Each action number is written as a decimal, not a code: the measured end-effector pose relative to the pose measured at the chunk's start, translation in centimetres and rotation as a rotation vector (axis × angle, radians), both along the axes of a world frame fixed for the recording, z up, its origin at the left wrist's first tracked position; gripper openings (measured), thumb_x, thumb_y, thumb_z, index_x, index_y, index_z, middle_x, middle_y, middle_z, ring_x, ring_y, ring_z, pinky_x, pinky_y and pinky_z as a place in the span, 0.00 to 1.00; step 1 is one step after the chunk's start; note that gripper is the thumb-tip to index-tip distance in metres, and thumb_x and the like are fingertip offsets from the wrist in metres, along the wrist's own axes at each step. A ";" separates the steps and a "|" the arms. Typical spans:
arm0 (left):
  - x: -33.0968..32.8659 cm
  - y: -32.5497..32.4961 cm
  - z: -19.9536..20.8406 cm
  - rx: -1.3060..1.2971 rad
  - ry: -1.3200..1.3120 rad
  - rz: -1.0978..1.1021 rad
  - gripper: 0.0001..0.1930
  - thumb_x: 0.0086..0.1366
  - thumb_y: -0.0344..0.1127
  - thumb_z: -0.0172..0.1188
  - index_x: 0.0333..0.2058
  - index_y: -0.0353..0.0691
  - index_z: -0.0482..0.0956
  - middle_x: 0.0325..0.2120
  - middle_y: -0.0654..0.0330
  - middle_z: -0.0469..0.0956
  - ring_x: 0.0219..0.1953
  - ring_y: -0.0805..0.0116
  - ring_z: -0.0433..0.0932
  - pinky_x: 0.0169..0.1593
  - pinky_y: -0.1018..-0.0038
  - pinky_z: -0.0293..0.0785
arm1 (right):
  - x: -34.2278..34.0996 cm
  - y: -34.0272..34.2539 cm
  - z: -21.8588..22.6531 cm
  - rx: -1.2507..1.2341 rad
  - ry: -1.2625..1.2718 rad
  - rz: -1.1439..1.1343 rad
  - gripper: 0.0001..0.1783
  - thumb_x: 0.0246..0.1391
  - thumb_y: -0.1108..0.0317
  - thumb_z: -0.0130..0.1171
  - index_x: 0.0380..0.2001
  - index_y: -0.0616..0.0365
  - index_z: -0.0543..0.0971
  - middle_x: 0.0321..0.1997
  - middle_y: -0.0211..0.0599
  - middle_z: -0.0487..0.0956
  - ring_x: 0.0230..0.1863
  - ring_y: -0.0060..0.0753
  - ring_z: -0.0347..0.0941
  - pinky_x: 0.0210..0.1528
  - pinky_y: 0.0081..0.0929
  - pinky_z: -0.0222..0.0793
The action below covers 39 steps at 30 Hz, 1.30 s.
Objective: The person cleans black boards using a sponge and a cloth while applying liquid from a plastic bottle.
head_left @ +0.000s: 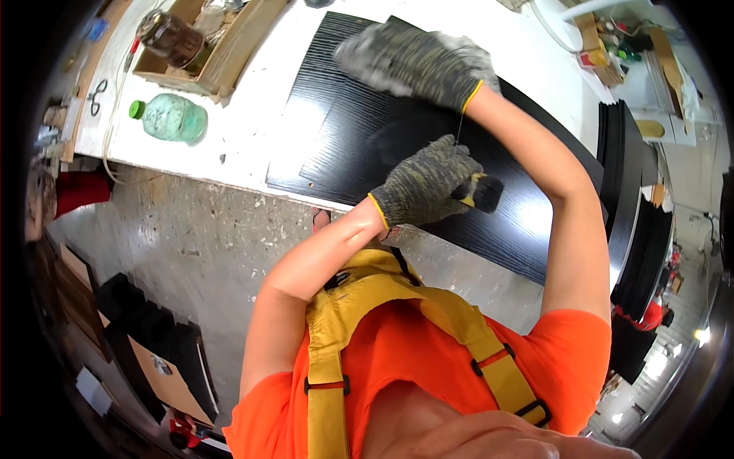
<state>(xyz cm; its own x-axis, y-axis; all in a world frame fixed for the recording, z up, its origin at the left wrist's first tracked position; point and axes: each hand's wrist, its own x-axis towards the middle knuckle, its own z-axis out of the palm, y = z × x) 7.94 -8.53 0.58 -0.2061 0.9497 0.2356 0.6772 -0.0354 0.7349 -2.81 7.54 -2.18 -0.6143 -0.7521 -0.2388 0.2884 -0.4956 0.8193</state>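
Left hand (424, 183) gripping brush (483, 193) — bristles rightward, black panel (336, 130) beneath

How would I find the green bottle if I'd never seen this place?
Look at the long white workbench with the black wood-grain panels lying on it. Go left from the panels, past the gloved hands, toward the cardboard box. Just below that box lies the green bottle on its side, the only pale green, see-through thing there, with a bright green cap.
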 end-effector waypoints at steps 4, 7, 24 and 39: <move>0.6 0.6 -1.5 0.131 0.011 0.053 0.29 0.53 0.41 0.68 0.53 0.41 0.73 0.51 0.51 0.74 0.59 0.50 0.69 0.68 0.55 0.55 | 2.6 8.7 1.0 -1.733 -0.922 -0.215 0.25 0.61 0.59 0.49 0.59 0.58 0.69 0.61 0.43 0.72 0.64 0.40 0.65 0.67 0.36 0.59; 0.5 0.5 -1.4 0.120 0.035 0.057 0.29 0.53 0.41 0.68 0.54 0.41 0.73 0.51 0.51 0.74 0.59 0.50 0.69 0.69 0.55 0.55 | 7.8 10.5 2.0 -1.906 -0.809 -0.352 0.25 0.62 0.60 0.48 0.60 0.58 0.69 0.63 0.39 0.70 0.66 0.40 0.63 0.69 0.35 0.56; 0.4 -0.6 -0.4 0.161 -0.479 0.502 0.33 0.55 0.44 0.70 0.57 0.40 0.70 0.51 0.49 0.74 0.56 0.54 0.72 0.62 0.61 0.65 | 48.8 33.2 -0.6 -2.228 0.546 -1.196 0.29 0.69 0.52 0.29 0.67 0.51 0.62 0.71 0.42 0.62 0.71 0.40 0.56 0.72 0.34 0.51; -16.7 -0.9 -4.6 0.364 -0.561 0.726 0.20 0.75 0.43 0.45 0.53 0.31 0.72 0.41 0.56 0.78 0.41 0.70 0.75 0.48 0.74 0.72 | 12.7 -10.0 3.8 -1.968 -0.840 -0.451 0.16 0.57 0.64 0.47 0.43 0.62 0.75 0.42 0.48 0.78 0.41 0.40 0.77 0.42 0.36 0.75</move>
<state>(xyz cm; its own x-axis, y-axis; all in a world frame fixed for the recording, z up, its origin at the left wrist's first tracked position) -8.78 -9.42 -4.02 -0.8817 0.4371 0.1779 0.1802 -0.0367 0.9830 9.88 -2.45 1.62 -0.9620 -0.1773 0.2077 -0.1686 0.9839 0.0586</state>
